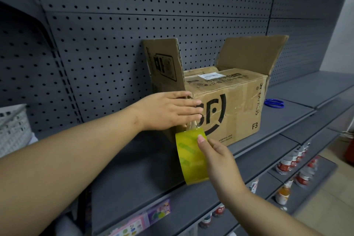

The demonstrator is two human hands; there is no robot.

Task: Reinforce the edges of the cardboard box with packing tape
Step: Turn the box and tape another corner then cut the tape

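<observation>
The box [239,105] stands on a grey shelf [143,168], its back near the pegboard [115,44]; its left flap [164,63] and right flap [251,53] stand up, while the two long flaps lie folded shut across the top, a white label [210,76] on the nearer one; what the box holds is hidden under them.

My left grip [168,110] lies flat, fingers straight and together, pressing on the box's near left corner, fingertips reaching onto the printed front; it holds nothing. My right grip [220,161] is curled round the yellowish roll [189,155], thumb on its outer face, the other fingers hidden behind it; the roll hangs just below my left grip, by the lower left corner of the box, jutting out past the shelf's front edge. A clear strip [193,125] runs from the roll up under my left palm.

Blue rings [274,104] lie on the shelf just right of the box; a white basket [13,126] sits far left, its contents out of sight; bottles [295,161] stand on a lower shelf.
</observation>
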